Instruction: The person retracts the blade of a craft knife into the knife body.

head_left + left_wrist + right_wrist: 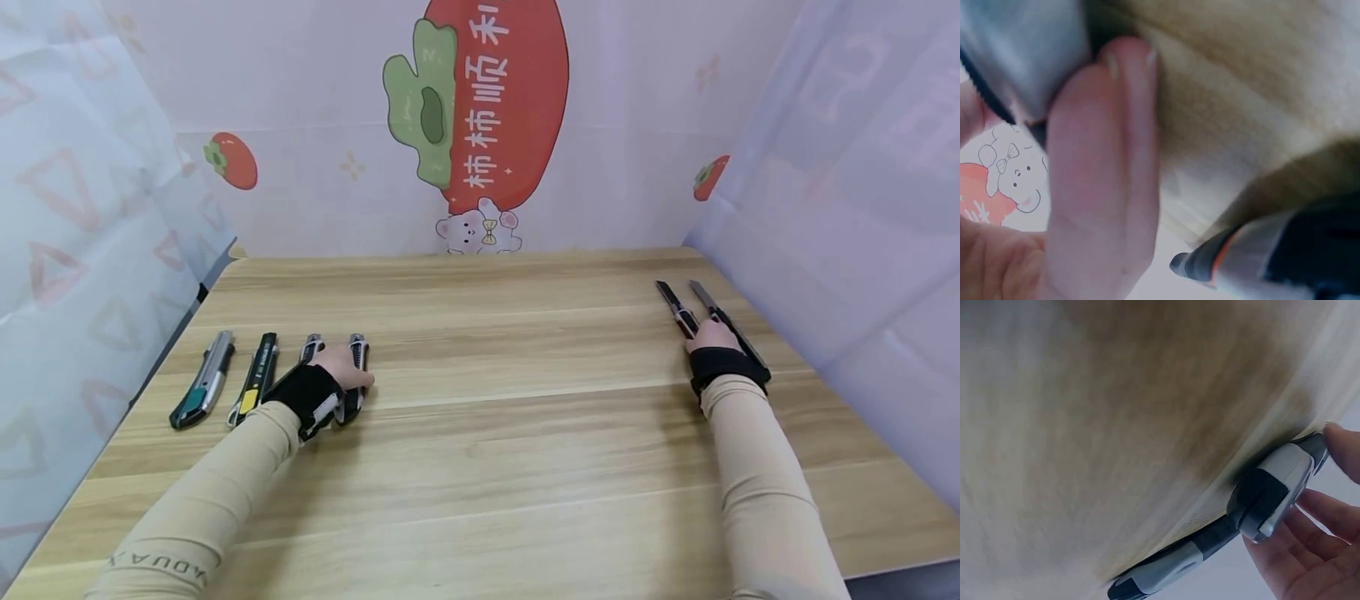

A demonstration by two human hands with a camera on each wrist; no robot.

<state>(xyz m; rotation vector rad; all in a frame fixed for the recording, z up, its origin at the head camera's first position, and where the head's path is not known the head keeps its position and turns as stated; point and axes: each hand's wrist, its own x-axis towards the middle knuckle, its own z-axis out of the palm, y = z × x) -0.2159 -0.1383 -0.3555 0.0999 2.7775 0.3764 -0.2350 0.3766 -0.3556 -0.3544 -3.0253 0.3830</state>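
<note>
Two silver-and-black knives (one apiece) are pinched in half-closed hands.

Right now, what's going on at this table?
Someone in beige sleeves is handling box cutters at both sides of a wooden table. The left hand grips the rightmost cutter of four; the right hand holds the left cutter of a pair.
</note>
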